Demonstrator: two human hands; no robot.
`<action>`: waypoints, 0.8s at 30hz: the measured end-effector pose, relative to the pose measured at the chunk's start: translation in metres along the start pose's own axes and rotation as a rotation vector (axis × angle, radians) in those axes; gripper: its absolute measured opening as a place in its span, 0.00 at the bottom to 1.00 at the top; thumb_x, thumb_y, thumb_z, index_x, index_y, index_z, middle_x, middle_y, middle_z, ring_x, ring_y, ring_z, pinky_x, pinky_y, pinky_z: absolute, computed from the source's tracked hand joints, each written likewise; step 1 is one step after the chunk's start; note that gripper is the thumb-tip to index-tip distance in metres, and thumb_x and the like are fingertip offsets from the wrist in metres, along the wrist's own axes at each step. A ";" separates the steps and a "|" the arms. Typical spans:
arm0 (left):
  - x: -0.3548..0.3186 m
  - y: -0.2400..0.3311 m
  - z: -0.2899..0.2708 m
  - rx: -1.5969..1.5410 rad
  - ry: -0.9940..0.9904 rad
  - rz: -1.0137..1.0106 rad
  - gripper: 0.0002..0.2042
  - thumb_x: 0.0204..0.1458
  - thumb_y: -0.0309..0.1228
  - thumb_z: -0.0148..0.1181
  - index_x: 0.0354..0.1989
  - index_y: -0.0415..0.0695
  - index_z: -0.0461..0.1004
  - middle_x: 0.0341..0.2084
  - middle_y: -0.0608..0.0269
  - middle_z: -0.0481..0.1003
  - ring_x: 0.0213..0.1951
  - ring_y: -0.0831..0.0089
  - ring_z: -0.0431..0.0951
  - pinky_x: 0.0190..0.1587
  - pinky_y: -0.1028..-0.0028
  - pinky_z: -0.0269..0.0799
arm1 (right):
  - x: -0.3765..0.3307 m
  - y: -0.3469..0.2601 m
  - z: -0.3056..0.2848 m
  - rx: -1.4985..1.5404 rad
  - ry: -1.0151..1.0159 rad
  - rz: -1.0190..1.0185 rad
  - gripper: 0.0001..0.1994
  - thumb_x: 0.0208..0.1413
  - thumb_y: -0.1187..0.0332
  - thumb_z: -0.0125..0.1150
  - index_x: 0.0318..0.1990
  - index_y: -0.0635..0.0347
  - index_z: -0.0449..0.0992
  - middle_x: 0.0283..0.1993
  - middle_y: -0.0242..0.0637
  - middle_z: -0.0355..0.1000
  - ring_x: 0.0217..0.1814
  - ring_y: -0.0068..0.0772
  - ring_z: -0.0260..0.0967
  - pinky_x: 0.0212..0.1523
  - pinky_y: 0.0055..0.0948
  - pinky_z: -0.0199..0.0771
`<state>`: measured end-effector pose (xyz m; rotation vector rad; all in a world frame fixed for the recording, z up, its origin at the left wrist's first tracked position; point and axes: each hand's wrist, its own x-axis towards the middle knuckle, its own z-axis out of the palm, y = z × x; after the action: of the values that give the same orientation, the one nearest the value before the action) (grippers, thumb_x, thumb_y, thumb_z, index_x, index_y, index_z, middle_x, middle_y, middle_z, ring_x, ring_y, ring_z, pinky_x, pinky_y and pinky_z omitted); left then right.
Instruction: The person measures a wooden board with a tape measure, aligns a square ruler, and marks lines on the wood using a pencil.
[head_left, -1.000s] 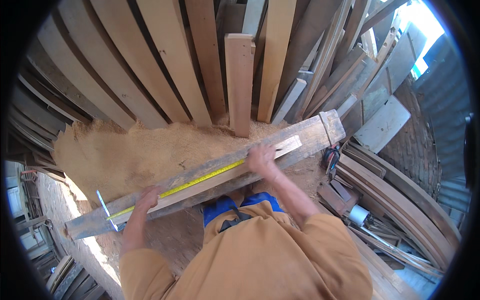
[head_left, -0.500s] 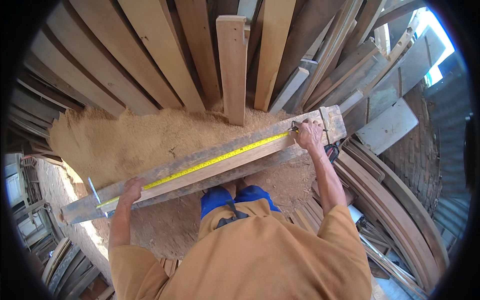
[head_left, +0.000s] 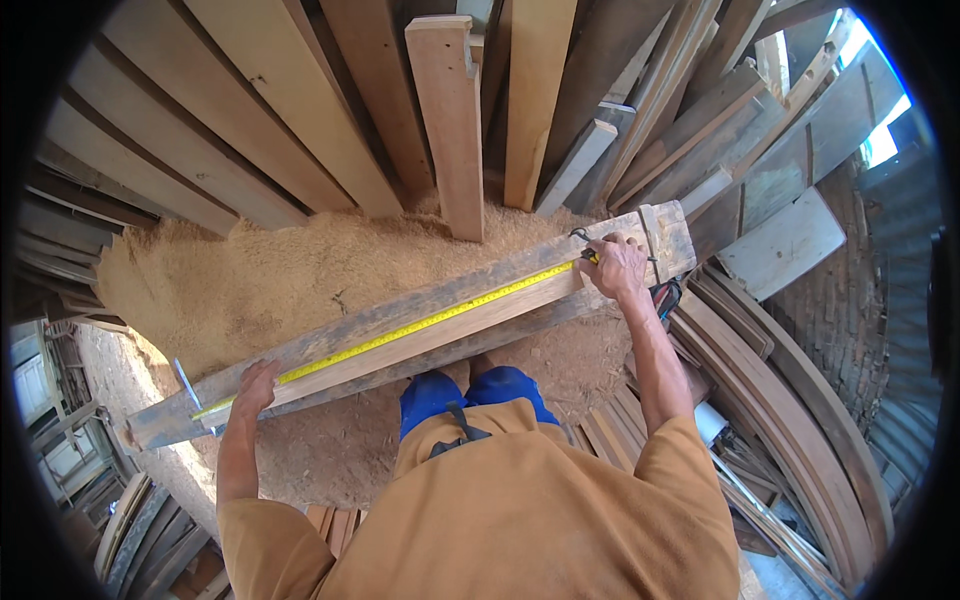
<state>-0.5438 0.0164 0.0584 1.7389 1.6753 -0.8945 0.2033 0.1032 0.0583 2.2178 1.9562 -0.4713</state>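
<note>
A yellow tape measure blade [head_left: 430, 325] stretches along a narrow wooden strip [head_left: 470, 325]. The strip lies lengthwise on a long, weathered wooden beam [head_left: 400, 372]. My left hand [head_left: 257, 385] closes over the strip and blade toward the left end, fingertips partly hidden. At the other end my right hand [head_left: 618, 265] is closed around the tape measure's case [head_left: 590, 256], mostly covered by the fingers. A thin dark curved piece [head_left: 579, 234] sticks out beside that hand. Near the blade's left end, a pale thin bar [head_left: 186, 380] crosses the beam.
Sawdust [head_left: 240, 290] is heaped behind the beam. Tall planks [head_left: 450, 130] lean beyond it. Curved boards [head_left: 800, 400] are stacked on the right, near a black and red object [head_left: 665, 297] by the beam's right end. More timber [head_left: 140, 530] lies at lower left.
My left hand has shifted slightly left along the strip. My right hand stays at the tape case with almost no movement. The view has tilted a little.
</note>
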 end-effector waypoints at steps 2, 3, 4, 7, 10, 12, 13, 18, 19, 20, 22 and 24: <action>-0.012 -0.014 0.015 0.001 0.203 0.071 0.21 0.54 0.21 0.59 0.57 0.49 0.75 0.53 0.44 0.76 0.58 0.43 0.72 0.60 0.53 0.69 | 0.009 -0.007 -0.015 -0.032 -0.107 0.033 0.22 0.50 0.45 0.71 0.49 0.43 0.86 0.51 0.42 0.78 0.56 0.51 0.73 0.57 0.52 0.65; -0.008 -0.007 0.009 0.001 0.197 0.080 0.21 0.54 0.21 0.59 0.57 0.49 0.75 0.53 0.44 0.76 0.58 0.43 0.72 0.60 0.53 0.69 | 0.012 -0.003 -0.021 -0.036 -0.112 0.042 0.22 0.50 0.45 0.71 0.49 0.43 0.86 0.51 0.42 0.78 0.56 0.51 0.73 0.57 0.52 0.65; -0.003 0.010 -0.007 0.010 0.088 0.044 0.20 0.53 0.21 0.59 0.56 0.49 0.75 0.51 0.44 0.76 0.57 0.43 0.73 0.59 0.52 0.69 | 0.014 0.002 -0.024 -0.067 -0.170 0.054 0.23 0.50 0.44 0.71 0.50 0.43 0.86 0.51 0.42 0.79 0.55 0.51 0.75 0.56 0.51 0.68; -0.010 0.001 -0.003 0.018 0.051 0.016 0.17 0.52 0.21 0.58 0.52 0.48 0.75 0.48 0.45 0.76 0.55 0.43 0.74 0.57 0.52 0.70 | 0.032 0.004 -0.031 -0.082 -0.328 0.059 0.25 0.48 0.43 0.72 0.51 0.42 0.85 0.51 0.42 0.80 0.55 0.48 0.77 0.56 0.49 0.72; -0.005 0.001 -0.002 0.010 0.052 0.014 0.17 0.53 0.21 0.58 0.51 0.47 0.75 0.49 0.45 0.76 0.56 0.43 0.73 0.58 0.53 0.70 | 0.044 0.010 -0.031 -0.080 -0.476 0.083 0.29 0.43 0.41 0.74 0.52 0.43 0.85 0.54 0.41 0.80 0.57 0.44 0.77 0.57 0.46 0.73; -0.003 0.005 -0.005 0.007 -0.013 -0.023 0.17 0.53 0.21 0.58 0.52 0.48 0.75 0.51 0.44 0.76 0.57 0.43 0.72 0.59 0.53 0.69 | 0.049 0.015 -0.029 -0.079 -0.521 0.093 0.31 0.41 0.40 0.75 0.52 0.44 0.85 0.55 0.41 0.80 0.59 0.43 0.77 0.58 0.45 0.74; -0.003 0.005 -0.003 0.001 -0.003 -0.040 0.18 0.54 0.22 0.58 0.53 0.49 0.76 0.54 0.44 0.75 0.59 0.43 0.71 0.61 0.53 0.68 | 0.052 0.016 -0.028 -0.068 -0.526 0.079 0.32 0.40 0.40 0.75 0.51 0.47 0.85 0.56 0.41 0.80 0.59 0.43 0.77 0.58 0.43 0.74; -0.007 -0.011 0.014 -0.034 0.003 -0.098 0.20 0.57 0.24 0.58 0.59 0.52 0.76 0.62 0.45 0.72 0.64 0.43 0.69 0.67 0.55 0.65 | 0.070 0.018 -0.027 -0.048 -0.672 0.017 0.35 0.39 0.40 0.76 0.53 0.51 0.84 0.56 0.40 0.80 0.60 0.44 0.77 0.58 0.38 0.75; -0.009 -0.016 0.019 -0.031 0.074 -0.072 0.20 0.57 0.25 0.58 0.59 0.53 0.76 0.63 0.45 0.72 0.64 0.43 0.68 0.68 0.55 0.64 | 0.074 0.024 -0.018 -0.001 -0.690 -0.049 0.36 0.40 0.41 0.76 0.56 0.50 0.82 0.57 0.41 0.80 0.60 0.45 0.76 0.59 0.37 0.74; -0.011 -0.022 0.023 -0.028 0.146 -0.046 0.20 0.58 0.26 0.58 0.60 0.53 0.76 0.63 0.45 0.72 0.65 0.43 0.68 0.68 0.56 0.64 | 0.077 0.030 -0.009 0.046 -0.707 -0.115 0.37 0.41 0.42 0.76 0.60 0.49 0.80 0.57 0.41 0.80 0.60 0.46 0.76 0.59 0.37 0.74; -0.008 -0.013 0.017 -0.036 0.113 -0.035 0.20 0.58 0.26 0.57 0.60 0.53 0.76 0.63 0.46 0.72 0.65 0.43 0.68 0.68 0.56 0.64 | 0.080 0.039 -0.003 0.147 -0.787 -0.079 0.37 0.42 0.43 0.76 0.61 0.49 0.79 0.57 0.42 0.79 0.60 0.47 0.76 0.60 0.38 0.74; -0.002 -0.007 0.010 -0.041 0.081 -0.027 0.20 0.58 0.26 0.57 0.59 0.53 0.76 0.63 0.46 0.72 0.65 0.43 0.68 0.69 0.56 0.63 | 0.076 0.042 0.001 0.253 -0.864 -0.047 0.37 0.43 0.45 0.76 0.62 0.49 0.79 0.58 0.43 0.79 0.60 0.48 0.76 0.60 0.39 0.74</action>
<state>-0.5513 0.0077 0.0545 1.7494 1.7606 -0.8062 0.2527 0.1687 0.0283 1.6209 1.5112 -1.4501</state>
